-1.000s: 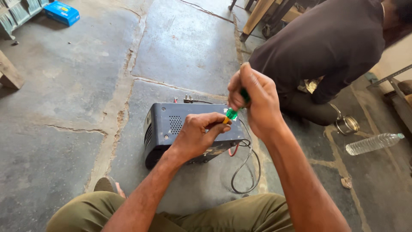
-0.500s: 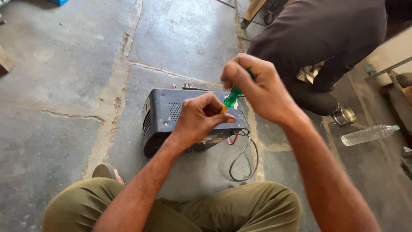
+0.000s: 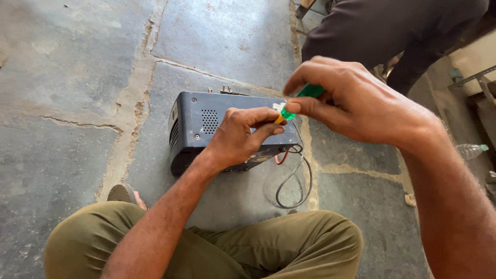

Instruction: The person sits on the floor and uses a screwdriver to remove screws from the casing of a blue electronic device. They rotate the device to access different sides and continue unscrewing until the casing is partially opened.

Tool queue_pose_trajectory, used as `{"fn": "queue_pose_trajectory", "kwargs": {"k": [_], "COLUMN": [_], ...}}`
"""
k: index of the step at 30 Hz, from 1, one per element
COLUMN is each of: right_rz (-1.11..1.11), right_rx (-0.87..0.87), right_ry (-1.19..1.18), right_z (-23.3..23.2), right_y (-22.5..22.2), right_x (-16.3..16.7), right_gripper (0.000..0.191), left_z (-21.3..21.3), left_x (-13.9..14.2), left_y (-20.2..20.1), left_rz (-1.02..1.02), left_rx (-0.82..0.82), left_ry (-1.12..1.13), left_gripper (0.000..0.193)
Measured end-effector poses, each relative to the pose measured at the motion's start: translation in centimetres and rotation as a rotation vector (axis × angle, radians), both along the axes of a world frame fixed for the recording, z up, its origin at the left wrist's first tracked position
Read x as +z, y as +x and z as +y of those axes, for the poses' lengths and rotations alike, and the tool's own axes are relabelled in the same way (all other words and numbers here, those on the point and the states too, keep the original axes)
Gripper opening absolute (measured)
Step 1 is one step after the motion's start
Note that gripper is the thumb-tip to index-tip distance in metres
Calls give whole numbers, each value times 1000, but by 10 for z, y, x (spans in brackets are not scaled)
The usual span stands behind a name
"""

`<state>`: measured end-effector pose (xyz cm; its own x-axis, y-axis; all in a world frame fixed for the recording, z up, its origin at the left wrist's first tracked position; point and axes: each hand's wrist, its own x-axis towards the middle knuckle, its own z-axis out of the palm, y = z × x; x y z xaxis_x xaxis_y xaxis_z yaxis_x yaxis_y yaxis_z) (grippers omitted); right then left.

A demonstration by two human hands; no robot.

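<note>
In the head view, the person sits cross-legged on a cracked concrete floor, olive-green trousers filling the bottom of the picture. Just beyond the knees a dark grey metal box lies on the floor, with a small round grille of holes on its top face and slotted vents on its left end. Two short prongs stick up from its far edge.

The left hand rests on top of the box, towards its right end. Its fingers are curled together, thumb and forefinger pinched around the lower tip of a green-handled screwdriver; a short orange-yellow part shows right at the pinch.

The right hand is above and to the right of the left, fingers closed around the upper part of the green handle, thumb pressed along it. The tool slants from upper right down to lower left, its lower end meeting the top of the box; the blade itself is hidden by the left fingers.

A black cable loops on the floor off the right end of the box, with a bit of red wire beside it.

At top right another person in dark clothing crouches close behind the box. A clear plastic bottle lies on the floor at the right edge.
</note>
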<state>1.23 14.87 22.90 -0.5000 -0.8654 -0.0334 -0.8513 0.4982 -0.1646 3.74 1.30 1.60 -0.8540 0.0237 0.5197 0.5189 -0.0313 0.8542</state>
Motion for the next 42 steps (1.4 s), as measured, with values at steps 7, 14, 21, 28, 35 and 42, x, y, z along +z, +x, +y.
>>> {"fn": "queue_pose_trajectory", "kwargs": {"k": [7, 14, 21, 28, 35, 42], "right_rz": [46, 0, 35, 68, 143, 45], "right_rx": [-108, -225, 92, -341, -349, -49], "right_ry": [196, 31, -51, 213, 361, -54], "right_z": [6, 13, 37, 35, 17, 22], "right_y": [-3, -11, -30, -34, -15, -17], "right_x": [6, -5, 0, -5, 1, -5], "right_gripper": [23, 25, 20, 30, 42, 38], "left_z": [17, 8, -1, -4, -10, -11], "left_x": [5, 10, 13, 12, 9, 8], "left_y": [-2, 2, 3, 3, 4, 8], "left_rz": [-23, 46, 164, 12, 1, -17], "left_rx": [152, 71, 235, 166, 167, 167], "left_ry": [34, -65, -624, -702, -702, -705], "left_gripper": [26, 28, 23, 13, 15, 13]}}
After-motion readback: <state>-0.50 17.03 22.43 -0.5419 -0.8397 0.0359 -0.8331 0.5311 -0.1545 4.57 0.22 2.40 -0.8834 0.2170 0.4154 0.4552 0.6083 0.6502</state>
